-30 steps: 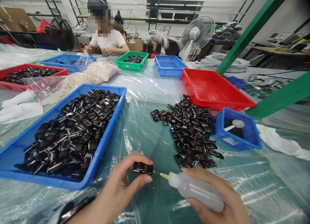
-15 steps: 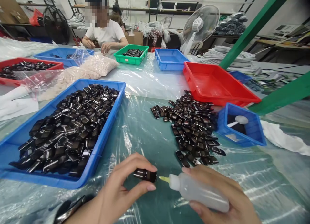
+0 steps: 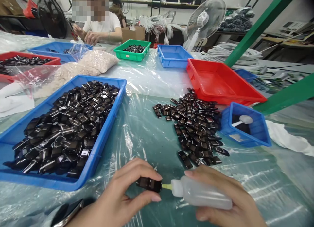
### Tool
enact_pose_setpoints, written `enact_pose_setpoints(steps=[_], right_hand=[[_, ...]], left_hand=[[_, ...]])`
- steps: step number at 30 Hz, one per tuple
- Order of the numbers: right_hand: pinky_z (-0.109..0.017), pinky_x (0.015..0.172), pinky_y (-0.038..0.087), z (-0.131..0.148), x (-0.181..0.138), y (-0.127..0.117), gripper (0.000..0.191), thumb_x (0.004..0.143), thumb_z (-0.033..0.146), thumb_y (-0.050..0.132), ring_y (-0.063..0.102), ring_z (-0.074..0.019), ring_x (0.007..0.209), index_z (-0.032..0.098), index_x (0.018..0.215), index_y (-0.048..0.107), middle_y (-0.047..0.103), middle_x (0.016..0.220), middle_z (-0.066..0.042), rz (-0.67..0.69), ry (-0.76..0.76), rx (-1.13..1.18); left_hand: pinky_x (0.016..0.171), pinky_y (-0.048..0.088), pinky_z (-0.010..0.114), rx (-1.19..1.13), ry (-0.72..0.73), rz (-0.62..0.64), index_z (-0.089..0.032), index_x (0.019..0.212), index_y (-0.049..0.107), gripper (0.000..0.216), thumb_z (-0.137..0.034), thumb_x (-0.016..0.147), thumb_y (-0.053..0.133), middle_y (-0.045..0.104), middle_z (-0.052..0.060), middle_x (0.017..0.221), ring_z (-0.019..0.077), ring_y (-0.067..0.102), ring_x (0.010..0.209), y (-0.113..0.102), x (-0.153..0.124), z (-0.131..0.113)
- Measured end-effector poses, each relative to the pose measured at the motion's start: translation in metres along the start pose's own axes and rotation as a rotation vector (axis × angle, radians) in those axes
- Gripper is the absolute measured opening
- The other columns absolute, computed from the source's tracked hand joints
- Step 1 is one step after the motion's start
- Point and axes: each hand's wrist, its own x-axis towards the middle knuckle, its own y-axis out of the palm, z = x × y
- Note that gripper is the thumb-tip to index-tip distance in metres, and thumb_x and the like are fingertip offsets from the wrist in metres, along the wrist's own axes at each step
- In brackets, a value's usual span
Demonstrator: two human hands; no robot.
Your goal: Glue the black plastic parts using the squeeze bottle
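The counter (image 3: 147, 135) is covered with a thin, shiny, crinkly plastic sheet. It looks slippery, so a dropped part could slide away and a drip could spread. At 10 o'clock from the hands sits a big blue tray (image 3: 111, 122) of hard plastic, full of small, flat, glossy black pieces. Far off at 1 o'clock is a smooth red tray (image 3: 220, 86). Nearer, a loose pile of black parts (image 3: 196, 125) lies on the sheet, with a small blue bin (image 3: 260, 135) just beside it at its 3 o'clock.

The right hand (image 3: 233, 204) is wrapped around a soft, cloudy squeeze bottle (image 3: 203, 196) lying sideways. Too hard a squeeze could push out too much. The left hand (image 3: 115, 200) pinches one black part (image 3: 149, 183) between thumb and fingers, low in the middle, just above the sheet. The bottle's thin yellow tip (image 3: 166, 186) seems to touch the part's end at 3 o'clock. A small shake could make it slip and smear the shiny face.
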Motion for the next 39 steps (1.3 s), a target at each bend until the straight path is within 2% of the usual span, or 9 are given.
enact_pose_setpoints(steps=[7, 14, 24, 29, 33, 39], right_hand=[[-0.018, 0.057, 0.059, -0.001, 0.004, 0.001, 0.041, 0.079, 0.052, 0.069, 0.074, -0.0156, 0.076, 0.041, 0.118, 0.061, 0.074, 0.084, 0.005, -0.004, -0.012, 0.012], [-0.019, 0.056, 0.058, 0.004, 0.002, 0.011, 0.033, 0.084, 0.054, 0.063, 0.071, -0.0145, 0.069, 0.041, 0.115, 0.064, 0.073, 0.081, 0.004, -0.129, 0.003, 0.088], [-0.021, 0.056, 0.06, -0.003, -0.006, 0.016, 0.038, 0.088, 0.048, 0.061, 0.073, -0.0168, 0.075, 0.039, 0.125, 0.06, 0.075, 0.09, 0.001, -0.104, -0.02, 0.094], [-0.022, 0.055, 0.06, -0.002, -0.003, 0.014, 0.041, 0.084, 0.048, 0.066, 0.073, -0.0167, 0.07, 0.041, 0.124, 0.061, 0.075, 0.086, 0.002, -0.095, -0.002, 0.121], [-0.021, 0.05, 0.057, 0.001, 0.001, 0.013, 0.035, 0.081, 0.054, 0.066, 0.071, -0.0161, 0.064, 0.043, 0.114, 0.066, 0.073, 0.077, 0.003, -0.115, 0.055, 0.156], [-0.019, 0.053, 0.056, 0.002, 0.002, 0.014, 0.035, 0.08, 0.055, 0.067, 0.07, -0.0142, 0.065, 0.044, 0.113, 0.067, 0.072, 0.076, 0.004, -0.123, 0.056, 0.184]], left_hand=[[0.076, 0.047, 0.022, 0.005, -0.002, 0.019, -0.027, 0.107, 0.061, 0.018, -0.025, 0.091, 0.067, 0.063, -0.001, 0.095, 0.0136, 0.06, 0.086, 0.001, -0.005, 0.002], [0.072, 0.048, 0.022, 0.054, 0.02, -0.026, -0.025, 0.103, 0.06, 0.016, -0.027, 0.09, 0.068, 0.064, 0.0, 0.094, 0.014, 0.061, 0.083, 0.001, -0.006, 0.003], [0.069, 0.047, 0.02, 0.019, 0.029, -0.069, -0.023, 0.099, 0.059, 0.013, -0.024, 0.09, 0.068, 0.062, -0.001, 0.091, 0.0123, 0.059, 0.077, 0.005, -0.007, 0.003], [0.068, 0.048, 0.021, -0.003, -0.005, -0.075, -0.025, 0.101, 0.061, 0.014, -0.024, 0.09, 0.069, 0.064, 0.0, 0.092, 0.0138, 0.062, 0.079, 0.005, -0.006, 0.003], [0.071, 0.048, 0.023, -0.002, 0.018, -0.051, -0.024, 0.103, 0.062, 0.013, -0.025, 0.091, 0.066, 0.065, 0.002, 0.092, 0.015, 0.062, 0.079, 0.004, -0.005, 0.003], [0.074, 0.048, 0.023, -0.003, 0.017, -0.031, -0.024, 0.105, 0.061, 0.015, -0.025, 0.091, 0.067, 0.065, 0.001, 0.093, 0.0146, 0.061, 0.082, 0.003, -0.006, 0.003]])
